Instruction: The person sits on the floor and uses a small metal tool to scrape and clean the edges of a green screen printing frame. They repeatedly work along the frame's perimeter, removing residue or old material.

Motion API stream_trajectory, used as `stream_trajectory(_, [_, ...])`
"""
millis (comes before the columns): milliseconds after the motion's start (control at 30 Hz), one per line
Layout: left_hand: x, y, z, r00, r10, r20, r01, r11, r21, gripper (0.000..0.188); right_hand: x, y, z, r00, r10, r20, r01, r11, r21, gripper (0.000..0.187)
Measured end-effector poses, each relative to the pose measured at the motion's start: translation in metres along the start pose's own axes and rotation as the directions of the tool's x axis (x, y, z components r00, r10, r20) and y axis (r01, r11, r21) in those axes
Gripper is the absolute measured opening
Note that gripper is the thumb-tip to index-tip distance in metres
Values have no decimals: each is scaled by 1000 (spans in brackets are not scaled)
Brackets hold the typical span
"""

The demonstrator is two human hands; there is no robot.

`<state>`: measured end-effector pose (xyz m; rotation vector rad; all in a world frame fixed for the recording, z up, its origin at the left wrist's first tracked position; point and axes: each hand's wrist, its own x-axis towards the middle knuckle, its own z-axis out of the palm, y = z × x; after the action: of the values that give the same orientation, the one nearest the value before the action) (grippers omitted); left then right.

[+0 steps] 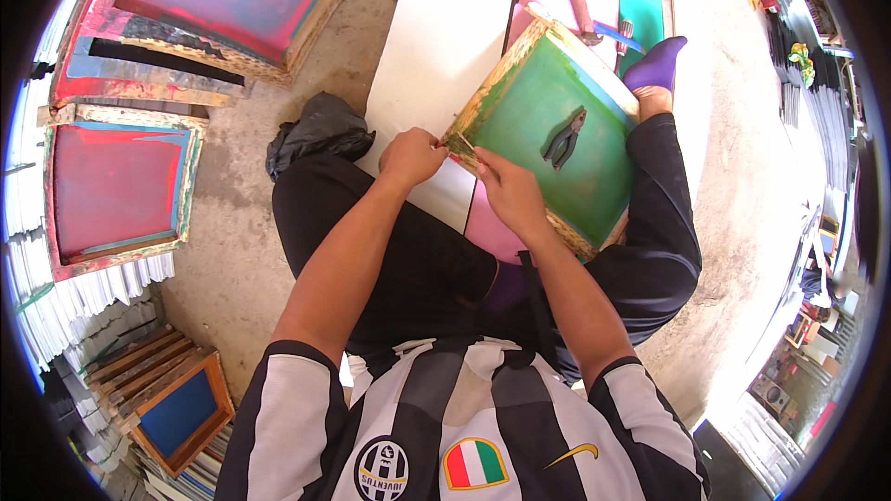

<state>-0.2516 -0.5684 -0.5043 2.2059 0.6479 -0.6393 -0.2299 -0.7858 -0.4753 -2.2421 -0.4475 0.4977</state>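
The left hand (411, 158) curled at a corner of the green frame (520, 102) lying just ahead, the right hand (511, 191) bent over its edge; what either grasped I couldn't tell. Good work probably meant bracing that corner, minding the pliers (573, 128) beyond the right hand.

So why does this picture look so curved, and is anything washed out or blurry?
In the head view, a black border rings the scene and the pale stacked sheets bow along the right rim; same view, the floor at right glares nearly white; the pliers on the green screen look fairly crisp.
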Motion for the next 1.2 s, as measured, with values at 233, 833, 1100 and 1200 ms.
stream_trajectory(233, [-5,7,-3,1000,16,18,-16,999,27,33,5,-8,1,999,31,33,-26,992,-127,30])
stream_trajectory(833, [10,5,6,997,52,61,-58,992,108,32,20,-31,6,979,142,149,-95,954,-283,38])
stream_trajectory(1100, [5,5,-2,993,83,85,-87,995,52,29,12,29,23,998,48,49,-56,980,189,36])
stream_trajectory(1200, [9,3,-2,995,69,78,-73,996,52,31,9,16,16,976,162,147,-169,985,40,35])
